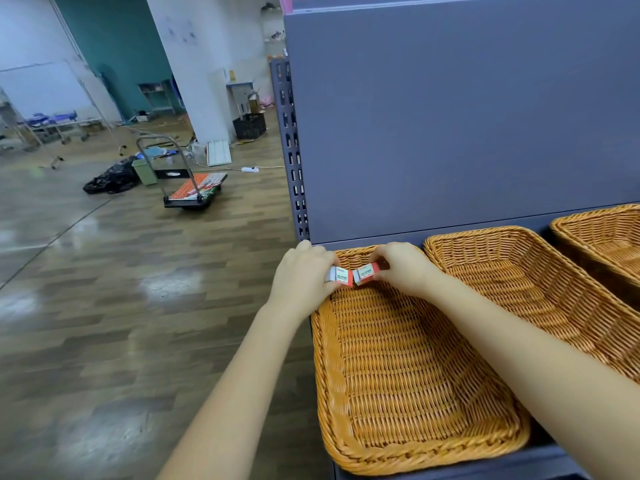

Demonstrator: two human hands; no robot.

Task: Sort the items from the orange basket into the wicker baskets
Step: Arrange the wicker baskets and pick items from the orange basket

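Centre frame, over the leftmost wicker basket (pixel 398 375), the left hand (pixel 304 275) and right hand (pixel 401 268) each pinch a small box (pixel 341 276) (pixel 366 273). Both boxes look light and stiff, best held by their short ends.

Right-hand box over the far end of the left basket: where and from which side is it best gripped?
Grip the right box by its outer, right end, coming from the right. Its inner end nearly meets the left box, and its printed face shows towards the camera, so only the outer end is free. The right hand already pinches there.
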